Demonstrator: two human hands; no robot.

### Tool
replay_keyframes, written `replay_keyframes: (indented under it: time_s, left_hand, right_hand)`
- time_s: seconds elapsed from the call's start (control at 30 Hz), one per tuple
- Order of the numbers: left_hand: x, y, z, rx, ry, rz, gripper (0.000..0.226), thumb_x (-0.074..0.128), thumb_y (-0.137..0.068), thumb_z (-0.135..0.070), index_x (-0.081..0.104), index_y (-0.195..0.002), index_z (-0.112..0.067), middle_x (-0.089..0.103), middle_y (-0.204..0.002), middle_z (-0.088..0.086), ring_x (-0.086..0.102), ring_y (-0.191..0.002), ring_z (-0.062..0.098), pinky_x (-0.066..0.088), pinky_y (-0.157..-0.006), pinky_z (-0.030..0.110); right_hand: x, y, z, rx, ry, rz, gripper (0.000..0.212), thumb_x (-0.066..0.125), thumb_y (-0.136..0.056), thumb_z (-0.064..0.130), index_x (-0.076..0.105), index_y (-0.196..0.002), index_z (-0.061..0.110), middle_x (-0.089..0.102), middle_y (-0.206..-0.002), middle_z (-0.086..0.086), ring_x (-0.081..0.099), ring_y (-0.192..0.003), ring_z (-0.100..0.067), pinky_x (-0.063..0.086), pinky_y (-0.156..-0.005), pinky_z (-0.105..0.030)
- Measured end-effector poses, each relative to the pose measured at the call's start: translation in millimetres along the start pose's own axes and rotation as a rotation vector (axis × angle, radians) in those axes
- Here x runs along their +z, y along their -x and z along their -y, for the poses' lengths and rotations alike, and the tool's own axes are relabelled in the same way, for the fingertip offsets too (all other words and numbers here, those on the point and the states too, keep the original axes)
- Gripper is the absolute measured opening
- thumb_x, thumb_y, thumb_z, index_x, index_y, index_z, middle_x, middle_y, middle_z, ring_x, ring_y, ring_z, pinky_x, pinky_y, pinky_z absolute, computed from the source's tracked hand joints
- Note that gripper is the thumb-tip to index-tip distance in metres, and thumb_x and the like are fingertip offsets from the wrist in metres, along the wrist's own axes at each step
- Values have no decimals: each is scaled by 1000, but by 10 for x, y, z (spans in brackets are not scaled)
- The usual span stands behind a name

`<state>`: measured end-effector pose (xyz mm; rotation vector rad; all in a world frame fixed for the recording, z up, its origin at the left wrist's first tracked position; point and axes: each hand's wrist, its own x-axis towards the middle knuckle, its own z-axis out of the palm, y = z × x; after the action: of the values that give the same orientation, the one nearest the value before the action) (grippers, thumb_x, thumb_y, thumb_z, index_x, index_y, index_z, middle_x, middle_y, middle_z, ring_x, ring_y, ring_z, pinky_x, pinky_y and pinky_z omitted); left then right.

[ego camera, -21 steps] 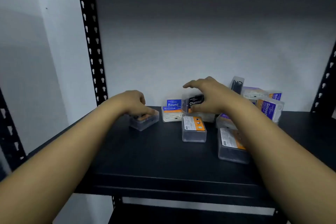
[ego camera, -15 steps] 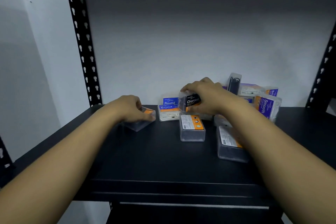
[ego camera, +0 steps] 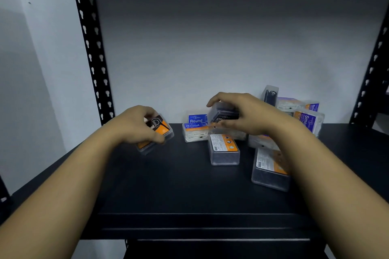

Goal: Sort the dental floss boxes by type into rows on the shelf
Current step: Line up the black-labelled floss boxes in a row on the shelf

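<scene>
Two charcoal boxes in hand: our left hand (ego camera: 134,126) clamps one (ego camera: 156,133) tilted at shelf (ego camera: 168,185) left; right hand (ego camera: 242,115) lifts another (ego camera: 223,112) above the Round boxes (ego camera: 194,127). Next, we judge: set them side by side.

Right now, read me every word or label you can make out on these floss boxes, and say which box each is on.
"Round": upper blue-labelled clear box, and again on the one beneath.
"Ch…", rest covered: dark box in the right hand.
"…al": orange-and-brown box in the left hand.
"Smo…": purple-and-orange box.
Back-label print on the flat-lying boxes: too small.
</scene>
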<state>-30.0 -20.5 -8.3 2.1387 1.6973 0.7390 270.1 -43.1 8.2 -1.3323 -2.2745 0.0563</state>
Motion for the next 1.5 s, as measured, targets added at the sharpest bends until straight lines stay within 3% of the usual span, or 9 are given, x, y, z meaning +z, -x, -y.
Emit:
replay_keyframes:
  time_s: [0.1,0.23,0.33,0.53,0.67,0.9,1.17,1.37,1.5]
  left_hand:
    - [9,99,2,108,-4,35,59,96,-55,-24,64,-104,-31,69,-91,-9,67,-71,5,51,-58,19]
    - [47,198,17,193,35,69,50,96,-56,-15,66,-96,-21,72,-81,10,61,-47,16,54,-46,32]
    - [46,286,23,248,80,54,44,95,-62,-16,63,-92,-12,72,-76,17,61,-47,25,56,-47,38]
    - [-92,523,105,278,139,128,41,98,-60,-17,73,-92,-22,72,-75,15,61,-52,26,56,-53,40]
    - [-248,676,110,294,109,202,31,94,-68,-17,78,-94,-23,69,-58,-10,59,-47,5,46,-54,22]
    - [-570,897,198,239,-53,372,33,87,-75,-3,79,-106,-11,72,-66,-26,62,-54,-13,42,-54,2]
    - [-863,1005,283,128,-308,464,30,92,-69,-27,81,-96,-34,75,-86,-29,71,-78,-6,51,-72,17]
    - [-886,950,370,69,-353,515,34,91,-71,-21,80,-103,-28,70,-76,-37,67,-69,-12,48,-63,10]
    - [-921,951,489,42,-353,540,33,91,-70,-22,81,-101,-29,72,-82,-35,69,-75,-11,53,-71,16]
  right_hand:
    - [-67,66,47,-12,-80,-17,45,79,-86,28,61,-124,43,67,-118,15,66,-103,-5,57,-89,-31]
    - [-109,115,178,-50,-76,7,39,75,-81,25,66,-117,39,72,-109,13,69,-97,-10,58,-86,-41]
    - [-130,135,334,-74,-27,16,37,74,-81,31,64,-115,42,73,-103,11,70,-90,-15,58,-82,-44]
    - [-105,99,717,-131,-34,75,35,71,-82,33,60,-113,46,74,-101,6,69,-87,-22,58,-78,-48]
    - [35,95,955,-140,-96,148,34,68,-80,43,58,-112,41,73,-99,5,69,-84,-20,60,-78,-47]
    - [301,18,1222,-125,-54,325,28,69,-86,30,61,-112,40,72,-97,8,66,-83,-15,57,-76,-38]
    - [624,-93,1534,-97,57,528,24,68,-87,40,60,-109,32,70,-103,5,66,-96,-20,55,-90,-43]
    - [764,-157,1695,-104,94,534,22,64,-86,45,56,-104,35,67,-102,4,65,-95,-22,56,-89,-47]
    - [809,-180,1721,-120,104,516,22,66,-88,45,54,-104,37,66,-100,6,65,-93,-20,55,-88,-43]
